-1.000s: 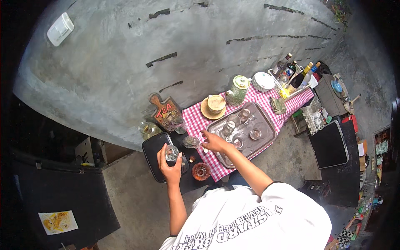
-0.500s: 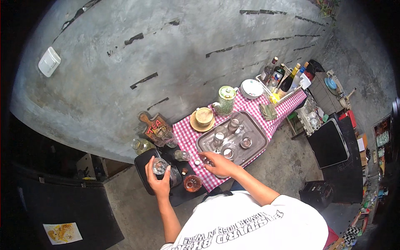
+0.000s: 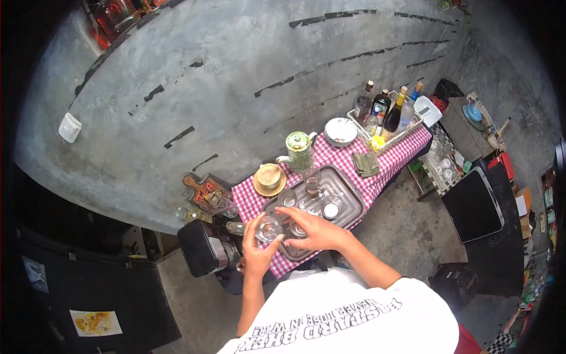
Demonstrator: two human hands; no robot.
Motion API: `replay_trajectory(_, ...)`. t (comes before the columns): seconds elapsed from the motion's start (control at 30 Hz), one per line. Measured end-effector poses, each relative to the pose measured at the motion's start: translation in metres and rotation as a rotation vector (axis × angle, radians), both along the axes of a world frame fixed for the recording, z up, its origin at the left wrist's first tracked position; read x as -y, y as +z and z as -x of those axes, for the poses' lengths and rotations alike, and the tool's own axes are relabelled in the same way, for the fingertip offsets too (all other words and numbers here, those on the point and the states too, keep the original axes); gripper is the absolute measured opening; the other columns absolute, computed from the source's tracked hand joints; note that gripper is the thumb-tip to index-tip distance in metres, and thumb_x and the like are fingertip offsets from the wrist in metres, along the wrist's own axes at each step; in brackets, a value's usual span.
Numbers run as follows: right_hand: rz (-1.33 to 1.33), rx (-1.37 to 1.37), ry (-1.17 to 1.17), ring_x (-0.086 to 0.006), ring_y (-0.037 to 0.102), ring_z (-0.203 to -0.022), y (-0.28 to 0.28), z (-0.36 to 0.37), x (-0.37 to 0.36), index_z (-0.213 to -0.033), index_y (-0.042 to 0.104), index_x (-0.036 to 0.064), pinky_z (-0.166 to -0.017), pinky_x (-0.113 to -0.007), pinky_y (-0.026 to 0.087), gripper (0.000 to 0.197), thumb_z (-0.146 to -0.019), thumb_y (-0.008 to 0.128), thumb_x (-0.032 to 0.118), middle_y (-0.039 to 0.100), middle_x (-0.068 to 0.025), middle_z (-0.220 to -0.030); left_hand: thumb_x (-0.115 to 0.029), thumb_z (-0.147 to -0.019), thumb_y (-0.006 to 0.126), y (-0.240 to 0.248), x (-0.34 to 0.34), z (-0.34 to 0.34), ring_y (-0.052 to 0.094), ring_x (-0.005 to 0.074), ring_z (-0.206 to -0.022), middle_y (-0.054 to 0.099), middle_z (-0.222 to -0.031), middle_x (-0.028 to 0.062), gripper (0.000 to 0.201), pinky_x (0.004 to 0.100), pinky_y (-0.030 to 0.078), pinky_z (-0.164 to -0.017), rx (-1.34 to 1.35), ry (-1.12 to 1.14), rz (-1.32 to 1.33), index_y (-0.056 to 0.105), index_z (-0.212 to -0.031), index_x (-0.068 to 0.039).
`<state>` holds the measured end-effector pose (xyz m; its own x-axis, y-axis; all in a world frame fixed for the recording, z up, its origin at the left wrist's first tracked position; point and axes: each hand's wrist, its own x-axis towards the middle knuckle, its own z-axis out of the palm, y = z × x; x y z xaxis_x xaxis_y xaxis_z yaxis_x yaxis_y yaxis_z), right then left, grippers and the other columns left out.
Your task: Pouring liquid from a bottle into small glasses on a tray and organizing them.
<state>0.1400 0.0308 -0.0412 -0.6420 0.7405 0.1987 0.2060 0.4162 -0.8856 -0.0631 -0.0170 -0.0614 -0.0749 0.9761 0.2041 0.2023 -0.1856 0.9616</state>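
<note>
My left hand [image 3: 257,252] is closed round a clear drinking glass [image 3: 269,230] at the near left corner of the grey serving tray [image 3: 354,207]. Facing it, my right hand [image 3: 318,231] is open, thumb and fingers apart. Between its fingertips shows a glass [image 3: 297,229] with a pale base; whether the fingers touch it, I cannot tell. Further back on the tray stand more clear glasses, one by the far edge [image 3: 312,187] and one with a white base [image 3: 331,210].
A green patterned pitcher [image 3: 300,156], a yellow cup on its saucer [image 3: 269,176], stacked plates [image 3: 340,131] and a bottle basket [image 3: 383,138] line the checked cloth [image 3: 359,177] by the wall. At left are a black appliance [image 3: 199,248] and a wooden board [image 3: 203,192].
My left hand has carried the glass rightward from the black appliance to the tray. My right hand has come close beside it. The view has shifted, with the black appliance looking taller.
</note>
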Motion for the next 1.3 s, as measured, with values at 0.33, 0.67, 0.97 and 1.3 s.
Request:
replay_trajectory(0.33,-0.008,0.014,-0.091,-0.0379,0.052,-0.125,-0.012,-0.114,0.014,-0.149,0.034,0.0096,-0.103,-0.043,0.045,0.082,-0.077,0.072,0.013,0.048,-0.0196,-0.14,-0.009,-0.073,0.083,-0.001,-0.002,-0.129,0.054,0.0217,-0.12,0.055,-0.128,0.0131,0.084,0.0354,0.044,-0.103,0.033,-0.118,0.076,0.039,-0.144,-0.002)
replay_trajectory(0.67,-0.005,-0.017,-0.156,-0.0367,0.055,-0.123,-0.027,-0.182,0.01,-0.145,0.037,0.0032,-0.1,-0.042,0.047,0.079,-0.075,0.072,0.007,0.051,-0.0202,-0.134,-0.018,-0.076,0.082,-0.004,-0.007,-0.218,0.055,0.0261,-0.12,0.055,-0.126,0.0162,0.072,0.0371,0.045,-0.101,-0.053,-0.084,0.117,0.044,-0.135,-0.002)
replay_trajectory(0.97,0.037,-0.041,-0.12,-0.0362,0.054,-0.125,-0.029,-0.212,0.006,-0.146,0.036,0.0006,-0.102,-0.041,0.046,0.079,-0.075,0.07,0.003,0.052,-0.0214,-0.135,-0.014,-0.074,0.081,0.005,-0.002,-0.256,0.055,0.018,-0.117,0.056,-0.12,0.0097,0.063,0.0334,0.046,-0.1,-0.037,-0.002,0.226,0.05,-0.128,-0.003)
replay_trajectory(1.3,0.145,-0.048,-0.021,-0.0332,0.054,-0.126,-0.042,-0.222,0.002,-0.147,0.036,0.0021,-0.102,-0.04,0.045,0.081,-0.074,0.072,0.004,0.052,-0.0203,-0.136,-0.017,-0.074,0.081,0.002,0.004,-0.265,0.057,0.0298,-0.117,0.055,-0.12,0.0155,0.061,0.0399,0.046,-0.098,-0.087,0.037,0.253,0.05,-0.125,-0.002)
